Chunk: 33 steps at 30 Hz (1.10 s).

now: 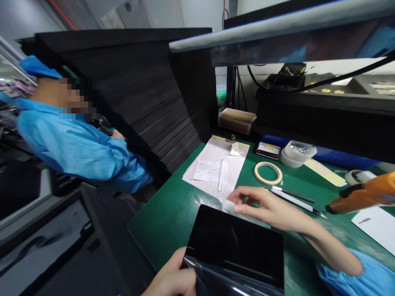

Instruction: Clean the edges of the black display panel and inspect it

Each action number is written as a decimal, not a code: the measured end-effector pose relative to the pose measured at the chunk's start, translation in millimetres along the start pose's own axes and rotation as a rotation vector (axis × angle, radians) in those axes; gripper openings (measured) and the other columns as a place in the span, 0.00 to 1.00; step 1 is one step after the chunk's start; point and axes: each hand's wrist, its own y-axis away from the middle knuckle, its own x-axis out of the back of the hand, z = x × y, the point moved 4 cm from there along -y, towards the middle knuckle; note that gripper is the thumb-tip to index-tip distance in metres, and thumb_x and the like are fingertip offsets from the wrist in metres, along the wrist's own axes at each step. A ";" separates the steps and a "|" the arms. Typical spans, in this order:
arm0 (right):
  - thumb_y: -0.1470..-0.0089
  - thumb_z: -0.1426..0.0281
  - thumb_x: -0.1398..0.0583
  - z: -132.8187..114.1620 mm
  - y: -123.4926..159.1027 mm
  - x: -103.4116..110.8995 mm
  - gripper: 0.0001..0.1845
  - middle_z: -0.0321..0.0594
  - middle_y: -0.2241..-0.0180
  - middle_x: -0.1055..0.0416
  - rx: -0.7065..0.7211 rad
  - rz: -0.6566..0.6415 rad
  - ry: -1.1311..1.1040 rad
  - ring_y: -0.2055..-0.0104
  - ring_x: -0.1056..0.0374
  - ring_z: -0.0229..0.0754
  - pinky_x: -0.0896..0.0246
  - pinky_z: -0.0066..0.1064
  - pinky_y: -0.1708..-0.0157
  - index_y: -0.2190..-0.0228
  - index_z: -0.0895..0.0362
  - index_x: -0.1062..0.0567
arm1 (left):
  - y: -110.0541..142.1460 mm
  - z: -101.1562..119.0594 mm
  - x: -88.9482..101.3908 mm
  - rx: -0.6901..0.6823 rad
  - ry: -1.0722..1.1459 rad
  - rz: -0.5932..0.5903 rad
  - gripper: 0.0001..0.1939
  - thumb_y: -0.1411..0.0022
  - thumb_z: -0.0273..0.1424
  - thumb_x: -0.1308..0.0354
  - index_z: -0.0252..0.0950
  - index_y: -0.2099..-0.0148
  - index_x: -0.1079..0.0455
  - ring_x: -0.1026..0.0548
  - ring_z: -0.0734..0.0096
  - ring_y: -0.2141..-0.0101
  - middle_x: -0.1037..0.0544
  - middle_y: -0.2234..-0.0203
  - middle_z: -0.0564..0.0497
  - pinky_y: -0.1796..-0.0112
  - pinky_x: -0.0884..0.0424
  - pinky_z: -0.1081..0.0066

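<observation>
A black glossy tablet-like panel (237, 242) lies tilted over the near edge of the green mat (166, 213). My left hand (173, 279) grips its near left corner, where a clear film wraps the panel's lower edge. My right hand (265, 205) reaches across the panel's far edge, its fingers pinched on a clear piece of film or tape (228, 204) beside the clipboard.
A clipboard with papers and a white pen (220, 174), a tape roll (268, 172), tweezers (296, 199), an orange tool (364, 193), a small scale (268, 150) and a white cup (298, 153) lie around. A co-worker in blue (77, 148) sits left, beside stacked black trays (154, 98).
</observation>
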 end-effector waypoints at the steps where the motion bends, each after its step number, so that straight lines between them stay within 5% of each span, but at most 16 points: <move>1: 0.34 0.35 0.37 2.8 0.9 4.4 0.35 0.44 0.54 0.20 0.021 0.034 0.036 0.55 0.23 0.49 0.26 0.37 0.53 0.51 0.54 0.18 | -0.5 1.2 -1.4 -0.016 0.016 -0.005 0.17 0.70 0.16 0.37 0.39 0.74 0.22 0.28 0.66 0.72 0.23 0.81 0.58 0.65 0.33 0.69; 3: 0.33 0.37 0.38 3.0 7.4 18.3 0.34 0.46 0.46 0.21 0.052 0.184 0.117 0.46 0.23 0.54 0.26 0.43 0.45 0.45 0.51 0.20 | -0.3 0.6 -6.3 -0.032 0.070 -0.010 0.16 0.70 0.19 0.39 0.38 0.74 0.21 0.27 0.66 0.71 0.22 0.81 0.57 0.65 0.34 0.69; 7: 0.29 0.47 0.35 -17.6 38.3 39.9 0.19 0.39 0.52 0.19 0.109 0.523 0.256 0.54 0.22 0.50 0.25 0.38 0.55 0.51 0.46 0.19 | 4.4 -1.3 -14.7 -0.031 0.163 0.028 0.13 0.68 0.26 0.40 0.38 0.73 0.22 0.26 0.65 0.69 0.22 0.78 0.55 0.64 0.33 0.69; 10: 0.30 0.49 0.33 -39.5 63.5 34.2 0.14 0.34 0.58 0.21 0.186 0.566 0.361 0.60 0.25 0.44 0.28 0.32 0.59 0.57 0.45 0.20 | 9.8 3.2 -13.9 -0.044 0.176 0.042 0.09 0.65 0.29 0.36 0.38 0.74 0.24 0.26 0.64 0.67 0.23 0.75 0.54 0.61 0.31 0.68; 15: 0.23 0.56 0.40 -67.3 81.2 3.4 0.09 0.36 0.59 0.24 0.283 0.376 0.452 0.61 0.24 0.42 0.26 0.26 0.61 0.53 0.47 0.26 | 15.7 5.9 -7.1 -0.067 0.134 0.051 0.15 0.58 0.35 0.31 0.38 0.65 0.21 0.24 0.57 0.57 0.19 0.66 0.51 0.50 0.30 0.63; 20: 0.21 0.59 0.42 -88.2 76.1 -9.6 0.08 0.35 0.59 0.25 0.344 0.302 0.535 0.61 0.24 0.38 0.29 0.22 0.62 0.54 0.49 0.29 | 13.5 -0.4 -5.7 -0.052 0.107 0.043 0.17 0.55 0.40 0.29 0.40 0.62 0.23 0.22 0.52 0.55 0.19 0.68 0.52 0.46 0.31 0.57; 24: 0.20 0.63 0.44 -97.7 74.3 -8.9 0.08 0.35 0.61 0.26 0.438 0.378 0.614 0.62 0.26 0.36 0.32 0.25 0.62 0.55 0.50 0.29 | 11.8 -2.2 -5.8 -0.065 0.095 0.032 0.19 0.52 0.44 0.25 0.40 0.61 0.21 0.21 0.47 0.49 0.15 0.65 0.52 0.41 0.33 0.54; 29: 0.19 0.68 0.43 -85.4 68.9 -12.5 0.04 0.38 0.57 0.26 0.496 0.334 0.681 0.56 0.28 0.41 0.37 0.32 0.55 0.51 0.52 0.28 | 13.4 -0.4 -7.5 -0.062 0.028 0.015 0.27 0.45 0.52 0.27 0.38 0.51 0.16 0.23 0.42 0.37 0.12 0.48 0.45 0.32 0.39 0.51; 33: 0.18 0.67 0.46 -68.2 62.4 -16.8 0.08 0.37 0.57 0.27 0.521 0.260 0.662 0.58 0.31 0.40 0.42 0.34 0.56 0.52 0.51 0.26 | 15.9 0.8 -10.2 -0.056 -0.040 -0.003 0.25 0.41 0.53 0.30 0.39 0.52 0.16 0.24 0.42 0.35 0.11 0.49 0.45 0.31 0.38 0.50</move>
